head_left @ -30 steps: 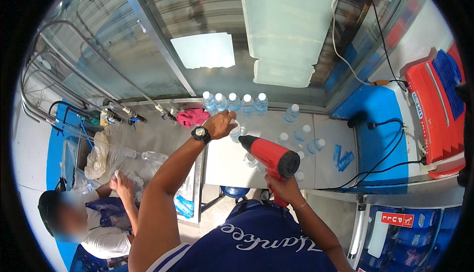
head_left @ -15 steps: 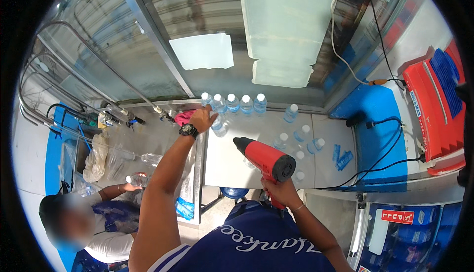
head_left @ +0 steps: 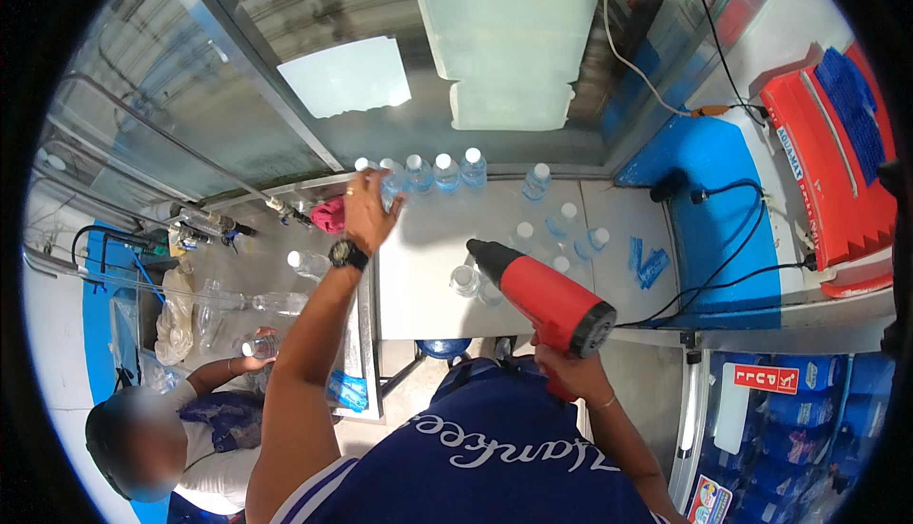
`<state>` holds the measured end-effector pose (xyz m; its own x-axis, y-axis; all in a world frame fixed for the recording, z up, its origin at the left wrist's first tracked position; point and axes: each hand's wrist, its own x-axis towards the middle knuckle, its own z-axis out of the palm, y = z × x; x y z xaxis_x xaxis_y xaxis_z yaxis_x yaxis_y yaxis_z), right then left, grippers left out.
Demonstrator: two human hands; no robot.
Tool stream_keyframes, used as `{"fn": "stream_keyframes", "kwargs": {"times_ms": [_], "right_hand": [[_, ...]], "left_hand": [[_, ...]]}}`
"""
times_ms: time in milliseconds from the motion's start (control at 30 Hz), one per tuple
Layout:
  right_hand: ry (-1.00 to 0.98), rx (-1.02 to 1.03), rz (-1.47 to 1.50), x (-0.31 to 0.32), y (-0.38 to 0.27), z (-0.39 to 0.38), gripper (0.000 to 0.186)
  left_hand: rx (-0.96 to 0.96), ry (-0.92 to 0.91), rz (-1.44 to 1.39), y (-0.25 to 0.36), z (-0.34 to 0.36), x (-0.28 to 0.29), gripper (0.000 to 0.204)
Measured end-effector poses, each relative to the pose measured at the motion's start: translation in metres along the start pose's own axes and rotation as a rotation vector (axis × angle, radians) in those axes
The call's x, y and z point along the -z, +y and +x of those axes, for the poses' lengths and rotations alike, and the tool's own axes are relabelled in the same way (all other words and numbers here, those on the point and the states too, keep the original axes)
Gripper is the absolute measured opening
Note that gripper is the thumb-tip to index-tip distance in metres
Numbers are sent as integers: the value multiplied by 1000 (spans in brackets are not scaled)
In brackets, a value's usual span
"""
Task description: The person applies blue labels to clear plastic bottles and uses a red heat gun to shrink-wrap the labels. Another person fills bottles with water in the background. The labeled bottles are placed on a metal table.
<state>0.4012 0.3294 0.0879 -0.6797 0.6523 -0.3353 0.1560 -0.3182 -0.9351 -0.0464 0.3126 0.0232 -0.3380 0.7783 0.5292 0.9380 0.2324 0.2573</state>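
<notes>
My left hand (head_left: 369, 210), with a black watch at its wrist, reaches over the left end of a row of capped clear bottles (head_left: 445, 174) with blue labels. Its fingers are stretched and its thumb stands apart, close against the leftmost bottles; the hand partly covers them. Wrapped round the handle of a red heat gun (head_left: 547, 298) is my right hand (head_left: 573, 374). The gun's black nozzle points up and left over the white counter (head_left: 418, 286). Just beside the nozzle stands a clear capped bottle (head_left: 464, 281); no label shows on it.
Several labelled bottles (head_left: 568, 220) stand right of the gun, near loose blue label sleeves (head_left: 649, 262). At left, a co-worker's hand (head_left: 253, 362) holds a bottle by a steel basin (head_left: 257, 258) containing bottles and plastic bags. Black cables (head_left: 737, 286) run along the right wall.
The whole view has shifted. My left hand has moved from a bottle in front of the row to the row's left end. The heat gun has moved right, uncovering the clear bottle.
</notes>
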Motion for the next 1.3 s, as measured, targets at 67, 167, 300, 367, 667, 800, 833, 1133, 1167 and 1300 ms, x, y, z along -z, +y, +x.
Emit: {"fn": "stream_keyframes", "kwargs": {"times_ms": [67, 167, 300, 367, 667, 800, 833, 1133, 1167, 1300], "right_hand": [[33, -21, 99, 7, -3, -16, 30], [32, -42, 195, 18, -9, -37, 37], [41, -61, 177, 17, -9, -48, 31], [35, -68, 132, 12, -6, -47, 28], [-94, -127, -68, -19, 16, -11, 20], [-142, -63, -135, -24, 26, 3, 20], [-145, -65, -128, -25, 28, 5, 19], [-153, -105, -63, -27, 44, 15, 22], [-157, -103, -46, -27, 44, 16, 23], [-167, -113, -54, -28, 45, 17, 24]], "left_hand": [[-4, -218, -391, 45, -25, 1, 52], [-296, -563, -531, 93, -61, 5, 53], [-233, -770, -504, 95, -69, 1, 37], [-239, -744, -499, 83, -67, 2, 34], [-243, -737, -382, 40, -73, 28, 31], [-206, -768, -345, 34, -76, 34, 30], [-207, -756, -367, 33, -76, 35, 30], [-1, -662, -172, 42, -69, 25, 32], [12, -647, -166, 43, -69, 24, 34], [17, -604, -167, 45, -68, 19, 41]]}}
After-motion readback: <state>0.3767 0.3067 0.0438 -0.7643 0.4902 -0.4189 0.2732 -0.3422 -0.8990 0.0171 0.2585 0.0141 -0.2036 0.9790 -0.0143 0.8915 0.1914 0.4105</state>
